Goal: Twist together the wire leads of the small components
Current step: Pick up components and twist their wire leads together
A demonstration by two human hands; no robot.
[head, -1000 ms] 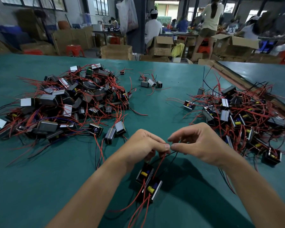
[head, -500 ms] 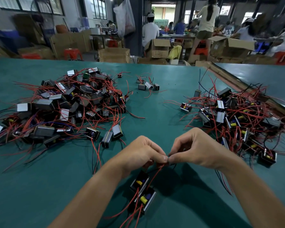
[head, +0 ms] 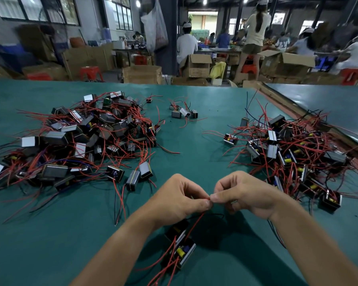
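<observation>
"Grip?"
"Left hand point(head: 178, 201) and right hand point(head: 246, 197) meet thumb tip to thumb tip, both pinching the end of a red wire point(head: 194, 223)."
"Components?"
"Two components point(head: 182, 250) lie side by side on the green table point(head: 194, 141), under the left wrist. The wire rises from them to the pinch. Left pile point(head: 81, 137) and right pile point(head: 287, 149) lie well apart."

Shows two bare forearms, uncovered right to the near edge; ends in a bare left hand point(head: 180, 201) and a bare right hand point(head: 248, 195), short nails on both thumbs.
</observation>
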